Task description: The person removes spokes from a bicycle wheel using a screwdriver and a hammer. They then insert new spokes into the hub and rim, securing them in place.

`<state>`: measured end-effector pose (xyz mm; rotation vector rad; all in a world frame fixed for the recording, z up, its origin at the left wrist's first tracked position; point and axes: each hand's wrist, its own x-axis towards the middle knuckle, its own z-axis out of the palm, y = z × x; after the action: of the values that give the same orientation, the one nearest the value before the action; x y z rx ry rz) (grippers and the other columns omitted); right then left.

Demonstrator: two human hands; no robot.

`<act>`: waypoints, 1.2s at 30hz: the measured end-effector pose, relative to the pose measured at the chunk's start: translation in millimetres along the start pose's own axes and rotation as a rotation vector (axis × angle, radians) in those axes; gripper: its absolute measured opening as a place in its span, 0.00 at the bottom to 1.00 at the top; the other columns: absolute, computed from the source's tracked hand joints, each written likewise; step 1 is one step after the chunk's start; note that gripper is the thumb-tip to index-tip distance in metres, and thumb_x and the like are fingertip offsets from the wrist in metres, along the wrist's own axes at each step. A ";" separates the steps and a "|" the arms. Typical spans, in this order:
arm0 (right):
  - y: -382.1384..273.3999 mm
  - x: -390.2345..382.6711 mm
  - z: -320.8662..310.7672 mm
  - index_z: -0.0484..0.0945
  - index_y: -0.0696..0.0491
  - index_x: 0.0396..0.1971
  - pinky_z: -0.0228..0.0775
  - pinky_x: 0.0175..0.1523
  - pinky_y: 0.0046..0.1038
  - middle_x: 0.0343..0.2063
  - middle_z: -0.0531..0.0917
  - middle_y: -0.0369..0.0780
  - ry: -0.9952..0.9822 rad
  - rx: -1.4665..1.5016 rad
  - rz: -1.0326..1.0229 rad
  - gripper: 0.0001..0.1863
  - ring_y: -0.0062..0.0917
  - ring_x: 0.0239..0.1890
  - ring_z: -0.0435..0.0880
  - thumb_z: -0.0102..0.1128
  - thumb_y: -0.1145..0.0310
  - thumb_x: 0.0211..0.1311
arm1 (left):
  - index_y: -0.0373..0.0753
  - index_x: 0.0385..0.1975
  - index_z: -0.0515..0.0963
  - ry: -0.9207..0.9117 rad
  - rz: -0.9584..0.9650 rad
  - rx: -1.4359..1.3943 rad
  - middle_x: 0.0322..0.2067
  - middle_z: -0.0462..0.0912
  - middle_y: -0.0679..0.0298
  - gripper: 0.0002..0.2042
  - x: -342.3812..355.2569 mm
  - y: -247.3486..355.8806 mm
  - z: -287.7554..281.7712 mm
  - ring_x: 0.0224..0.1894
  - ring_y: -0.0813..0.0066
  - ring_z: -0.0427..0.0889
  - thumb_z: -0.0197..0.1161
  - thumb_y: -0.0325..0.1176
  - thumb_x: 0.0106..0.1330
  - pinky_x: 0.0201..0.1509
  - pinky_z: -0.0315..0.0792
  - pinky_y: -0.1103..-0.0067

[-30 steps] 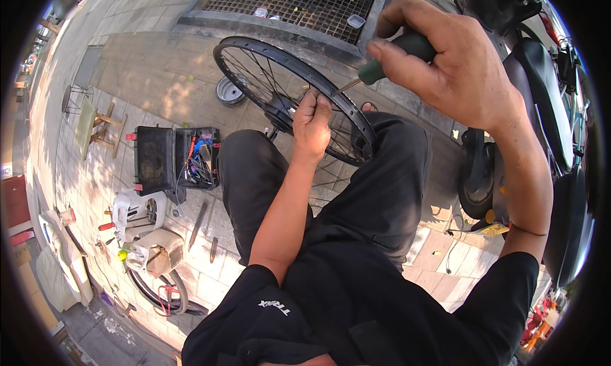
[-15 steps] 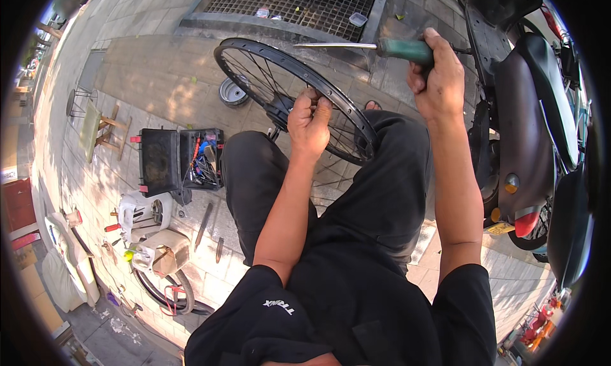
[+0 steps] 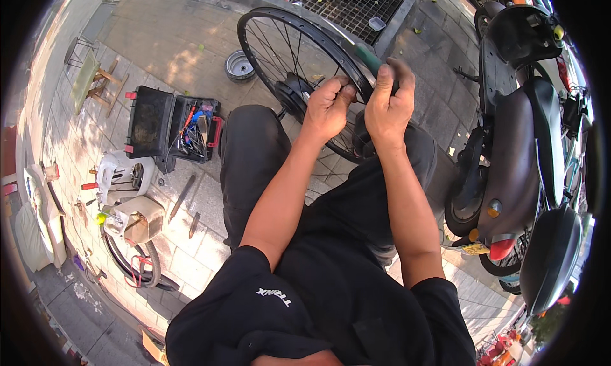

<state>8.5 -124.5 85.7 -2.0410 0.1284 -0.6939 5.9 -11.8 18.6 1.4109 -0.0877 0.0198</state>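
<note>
Head view: bicycle wheel (image 3: pixel 293 90), black, spoked, tilted up before the person's knees (image 3: pixel 256 125); left hand (image 3: pixel 328 109) pinching it at the rim's inner side, exact part hidden. Green-handled screwdriver (image 3: pixel 368 55), shaft beside the rim, handle clasped in right hand (image 3: pixel 390 106). Black toolbox (image 3: pixel 148 122), lid open, on paving (image 3: pixel 439 80) left of the knees

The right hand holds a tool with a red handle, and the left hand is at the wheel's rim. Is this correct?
No: in the head view, the tool's handle is green, not red. The right hand holds it, and the left hand is at the wheel's rim.
</note>
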 end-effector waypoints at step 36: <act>-11.3 -4.2 1.4 0.79 0.61 0.48 0.76 0.37 0.23 0.38 0.85 0.41 -0.123 0.030 0.006 0.20 0.21 0.35 0.82 0.62 0.56 0.75 | 0.30 0.39 0.81 0.167 0.261 -0.028 0.37 0.83 0.59 0.06 -8.5 9.8 -1.6 0.39 0.70 0.85 0.66 0.18 0.63 0.43 0.77 0.77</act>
<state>3.7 -115.7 92.6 -2.0473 0.0528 -0.5617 -3.1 -8.3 27.4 1.3566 -0.1325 0.3505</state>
